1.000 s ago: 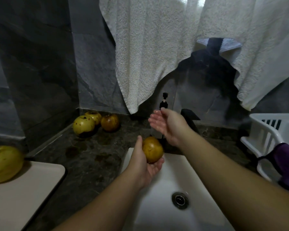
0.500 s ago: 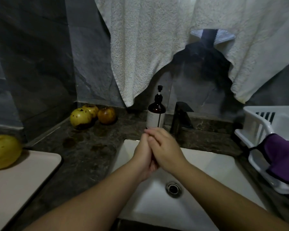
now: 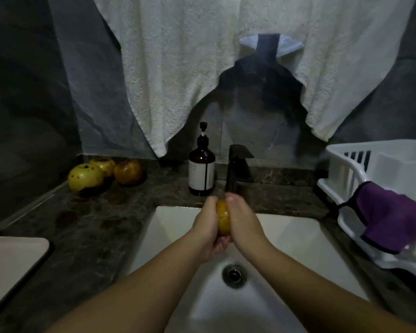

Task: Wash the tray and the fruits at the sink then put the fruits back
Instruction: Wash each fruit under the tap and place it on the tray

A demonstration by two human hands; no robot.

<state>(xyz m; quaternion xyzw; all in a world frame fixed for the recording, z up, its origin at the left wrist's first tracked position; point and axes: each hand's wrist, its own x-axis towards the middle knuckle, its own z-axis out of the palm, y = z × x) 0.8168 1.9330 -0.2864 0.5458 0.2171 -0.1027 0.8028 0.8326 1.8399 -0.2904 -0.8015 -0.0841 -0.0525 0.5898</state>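
Over the sink, my left hand and right hand press one fruit between palms, apparently soaping; next, rinsing under the faucet just beyond my grip.

**A home washroom or kitchenette sink corner**

A white basin is sunk into a dark marbled stone bench, with a black tap at 12 o'clock and a brown pump soap bottle just beside it. Dark stone-look tiles line the walls. A white towel hangs above. At 3 o'clock stands a white plastic dish rack with a purple cloth draped over it.
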